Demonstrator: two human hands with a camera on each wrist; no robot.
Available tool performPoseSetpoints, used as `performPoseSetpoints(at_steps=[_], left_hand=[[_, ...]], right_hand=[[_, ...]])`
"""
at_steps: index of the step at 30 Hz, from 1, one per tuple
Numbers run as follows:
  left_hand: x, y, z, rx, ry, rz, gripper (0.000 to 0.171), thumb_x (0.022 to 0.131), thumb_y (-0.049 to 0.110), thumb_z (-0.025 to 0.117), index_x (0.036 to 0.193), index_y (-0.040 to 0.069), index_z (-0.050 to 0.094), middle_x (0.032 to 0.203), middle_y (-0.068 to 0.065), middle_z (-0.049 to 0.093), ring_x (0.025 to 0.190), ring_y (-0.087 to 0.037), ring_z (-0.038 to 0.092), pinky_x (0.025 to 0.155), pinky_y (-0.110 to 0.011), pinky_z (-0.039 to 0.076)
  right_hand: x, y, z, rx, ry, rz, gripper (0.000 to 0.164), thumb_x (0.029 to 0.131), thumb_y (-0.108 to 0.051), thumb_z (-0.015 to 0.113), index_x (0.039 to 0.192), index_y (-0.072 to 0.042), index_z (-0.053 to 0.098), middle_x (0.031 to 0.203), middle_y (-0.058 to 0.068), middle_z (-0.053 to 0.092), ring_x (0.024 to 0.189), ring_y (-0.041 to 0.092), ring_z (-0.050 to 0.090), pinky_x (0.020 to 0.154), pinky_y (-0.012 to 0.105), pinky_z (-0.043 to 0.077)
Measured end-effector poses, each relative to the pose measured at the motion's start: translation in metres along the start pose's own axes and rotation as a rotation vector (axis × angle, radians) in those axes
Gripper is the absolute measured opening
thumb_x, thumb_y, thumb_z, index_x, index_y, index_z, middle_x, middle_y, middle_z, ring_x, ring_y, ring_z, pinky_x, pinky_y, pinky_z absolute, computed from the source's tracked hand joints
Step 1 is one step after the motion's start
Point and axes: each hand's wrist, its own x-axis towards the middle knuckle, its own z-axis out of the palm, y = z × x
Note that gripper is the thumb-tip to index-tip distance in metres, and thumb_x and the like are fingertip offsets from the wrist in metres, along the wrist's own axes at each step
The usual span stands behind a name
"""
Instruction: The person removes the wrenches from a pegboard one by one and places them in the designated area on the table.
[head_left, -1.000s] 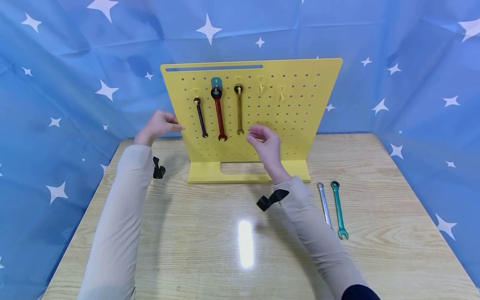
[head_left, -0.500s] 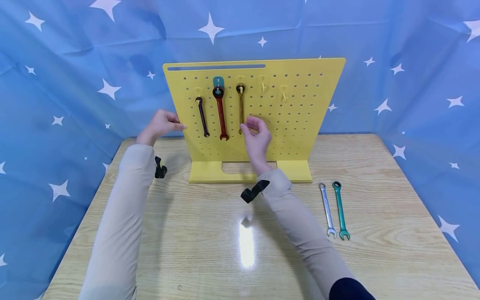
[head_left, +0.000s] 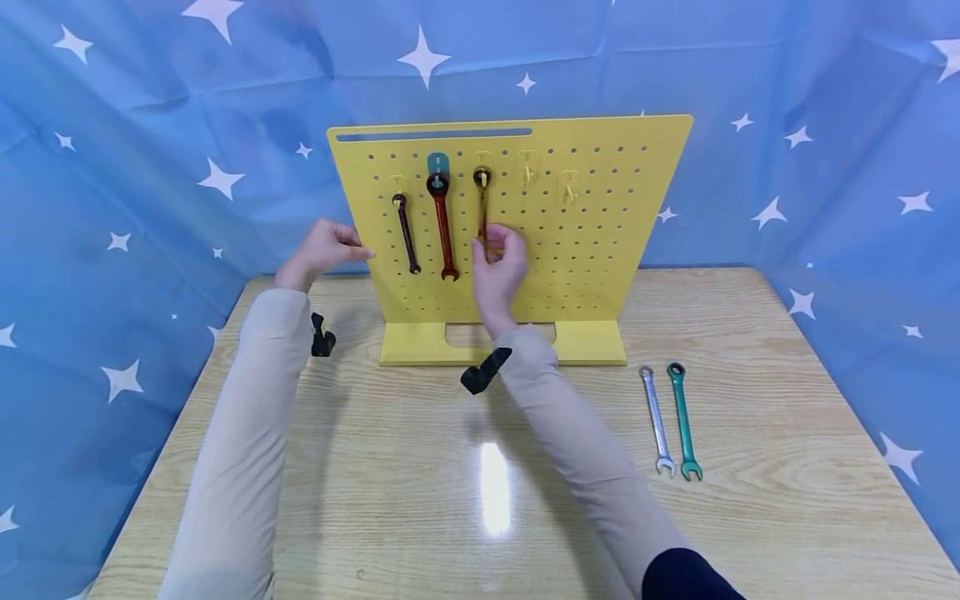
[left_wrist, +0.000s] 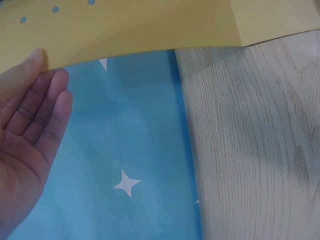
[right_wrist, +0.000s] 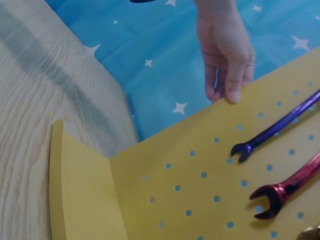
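A yellow pegboard stands upright on the table. My left hand pinches its left edge, thumb on the front and fingers behind, as the left wrist view confirms with the hand at the board's edge. A gold combination wrench hangs by its ring end from a hook. My right hand has thumb and fingers curled about its lower part, hiding its open end. To its left hang a red wrench and a smaller purple wrench. Only a bit of the gold wrench shows in the right wrist view.
Two bare yellow hooks, a left one and a right one, project from the board's right half. A silver wrench and a green wrench lie side by side on the wooden table. Behind hangs a blue star-patterned cloth.
My right hand has moved left and slightly up, from beside the gold wrench to its lower part. The left hand stays at the board's edge.
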Motion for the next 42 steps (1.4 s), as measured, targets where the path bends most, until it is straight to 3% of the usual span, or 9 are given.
performPoseSetpoints(at_steps=[8, 15, 25, 33, 42], left_hand=[[0.001, 0.001, 0.001, 0.003, 0.014, -0.004, 0.024, 0.087, 0.015, 0.069, 0.085, -0.008, 0.066, 0.065, 0.005, 0.063, 0.07, -0.015, 0.052, 0.075, -0.034, 0.039], [0.0, 0.002, 0.001, 0.004, 0.02, 0.008, 0.024, 0.087, 0.015, 0.068, 0.086, -0.009, 0.066, 0.064, 0.005, 0.063, 0.067, -0.015, 0.052, 0.072, -0.034, 0.04], [0.0, 0.001, 0.0, -0.001, 0.014, 0.014, 0.019, 0.087, 0.014, 0.069, 0.081, -0.004, 0.067, 0.063, 0.004, 0.062, 0.068, -0.016, 0.05, 0.074, -0.036, 0.038], [-0.001, 0.001, 0.001, -0.004, -0.001, 0.009, 0.022, 0.087, 0.014, 0.068, 0.088, -0.008, 0.066, 0.066, 0.005, 0.064, 0.072, -0.017, 0.053, 0.078, -0.038, 0.039], [-0.001, 0.001, 0.001, -0.005, 0.007, 0.006, 0.02, 0.087, 0.014, 0.069, 0.084, -0.007, 0.067, 0.065, 0.005, 0.064, 0.073, -0.018, 0.053, 0.078, -0.037, 0.039]], right_hand=[[0.002, -0.003, 0.008, -0.084, 0.047, -0.057, 0.017, 0.081, 0.002, 0.068, 0.096, 0.002, 0.059, 0.092, 0.014, 0.057, 0.084, 0.024, 0.055, 0.073, 0.026, 0.045], [0.003, -0.001, 0.01, -0.197, 0.041, -0.129, 0.018, 0.081, 0.0, 0.067, 0.096, 0.002, 0.058, 0.093, 0.013, 0.056, 0.086, 0.024, 0.054, 0.077, 0.025, 0.045], [0.003, -0.002, 0.007, -0.17, 0.035, -0.067, 0.018, 0.081, 0.002, 0.065, 0.097, 0.001, 0.057, 0.092, 0.012, 0.057, 0.08, 0.023, 0.054, 0.072, 0.027, 0.045], [-0.002, -0.002, 0.001, -0.154, 0.032, -0.089, 0.018, 0.078, 0.004, 0.063, 0.095, 0.002, 0.057, 0.09, 0.013, 0.057, 0.078, 0.024, 0.054, 0.071, 0.028, 0.045], [-0.007, -0.008, -0.007, -0.117, -0.027, -0.052, 0.02, 0.077, 0.006, 0.063, 0.096, 0.002, 0.056, 0.09, 0.012, 0.058, 0.08, 0.022, 0.055, 0.068, 0.028, 0.047]])
